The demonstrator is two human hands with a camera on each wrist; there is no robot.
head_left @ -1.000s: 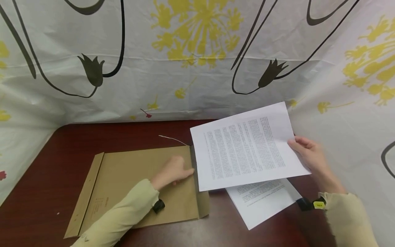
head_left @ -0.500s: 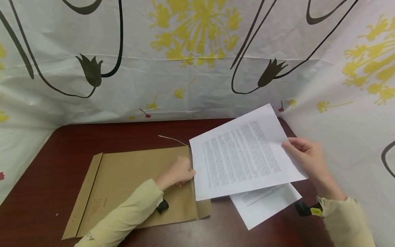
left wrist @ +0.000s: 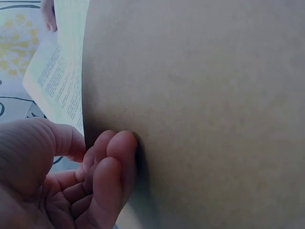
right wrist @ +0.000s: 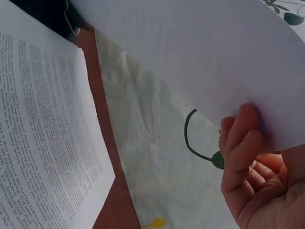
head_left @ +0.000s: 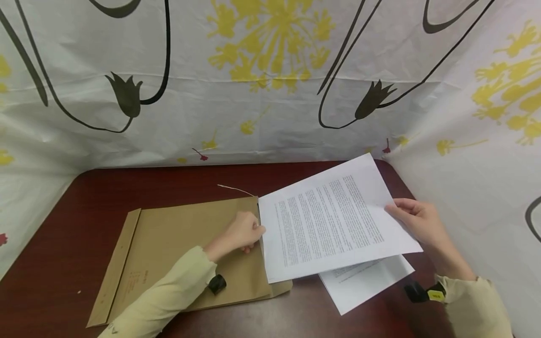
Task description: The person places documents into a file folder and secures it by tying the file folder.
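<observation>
A brown paper document envelope lies flat on the table, its open end facing right. My left hand pinches the upper edge of that opening between thumb and curled fingers; the left wrist view shows the envelope's brown face beside the fingertips. At the right, my right hand grips a printed sheet by its right edge, thumb on top and fingers underneath. The sheet is held tilted, with its left edge right at the envelope's mouth. Under it lie other printed papers, partly hidden.
The dark red table ends at a white floral cloth hung behind and at the right. A thin white string trails from the envelope's top right corner. The envelope's end flap lies to the left.
My right hand has brought the sheet lower and slightly left, down to the envelope's opening. My left hand keeps its pinch on the edge, which now stands slightly raised.
</observation>
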